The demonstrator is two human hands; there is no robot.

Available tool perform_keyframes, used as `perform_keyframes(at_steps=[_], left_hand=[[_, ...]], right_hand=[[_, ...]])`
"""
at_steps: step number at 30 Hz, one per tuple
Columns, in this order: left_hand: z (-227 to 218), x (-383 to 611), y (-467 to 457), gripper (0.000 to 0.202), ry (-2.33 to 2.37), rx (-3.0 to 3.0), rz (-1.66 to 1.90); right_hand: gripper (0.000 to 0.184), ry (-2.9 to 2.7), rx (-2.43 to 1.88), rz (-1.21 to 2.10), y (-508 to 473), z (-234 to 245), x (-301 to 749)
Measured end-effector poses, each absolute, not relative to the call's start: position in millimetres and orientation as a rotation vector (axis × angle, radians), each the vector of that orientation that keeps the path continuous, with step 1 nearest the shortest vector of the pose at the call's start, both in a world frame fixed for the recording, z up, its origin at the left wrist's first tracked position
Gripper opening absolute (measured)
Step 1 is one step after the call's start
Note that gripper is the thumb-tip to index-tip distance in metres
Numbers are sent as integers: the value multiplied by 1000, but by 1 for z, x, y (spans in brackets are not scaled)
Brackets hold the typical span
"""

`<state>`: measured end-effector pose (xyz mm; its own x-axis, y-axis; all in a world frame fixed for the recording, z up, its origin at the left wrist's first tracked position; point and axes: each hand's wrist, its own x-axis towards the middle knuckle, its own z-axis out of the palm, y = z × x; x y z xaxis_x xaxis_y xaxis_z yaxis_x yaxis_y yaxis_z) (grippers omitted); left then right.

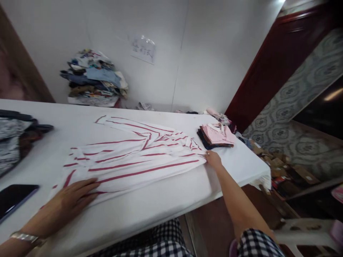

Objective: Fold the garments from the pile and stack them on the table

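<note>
A white shirt with red stripes (144, 157) lies spread over the white table, one sleeve stretched toward the back left. My left hand (71, 198) rests flat on the shirt's lower left part, its fingers extended. At the other end, my right hand (213, 159) pinches the shirt's edge near the collar and shoulder. The collar area looks bunched just beyond my right fingers.
On the white table (160, 207), folded clothes (218, 135) sit at right, dark clothes (13, 139) at left and a phone (17, 200) front left. A tall clothes pile (96, 76) stands by the wall. Boxes (278, 164) lie beyond the right edge.
</note>
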<state>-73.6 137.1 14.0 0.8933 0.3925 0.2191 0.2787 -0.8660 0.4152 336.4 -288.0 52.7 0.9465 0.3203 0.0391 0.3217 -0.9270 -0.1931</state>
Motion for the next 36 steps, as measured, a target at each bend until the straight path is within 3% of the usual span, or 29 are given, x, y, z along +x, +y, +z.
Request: perform_keyframes(at_steps=[6,9,14,23,29,36], left_hand=[[40,-66,124,56,507,2720,467],[53,-52,117,57,481,2771,494],[63,-21,122,54,374,2835,580],[64,36,141,48,605,2963,277],[71,64,139,27,760,2931,120],[118,100,204,47,1172,2792,189]], right_hand=[[45,-1026,-2441,-421,-236,64,306],[53,-1327,-2297,-195,-199,56,275],[64,-1370,-2595,273,-176,29,254],[64,-1381,-2656,276,-180,24,258],[63,-1376,-2699,270,-180,22,258],[62,-1370,-2705,223,-181,20,260]])
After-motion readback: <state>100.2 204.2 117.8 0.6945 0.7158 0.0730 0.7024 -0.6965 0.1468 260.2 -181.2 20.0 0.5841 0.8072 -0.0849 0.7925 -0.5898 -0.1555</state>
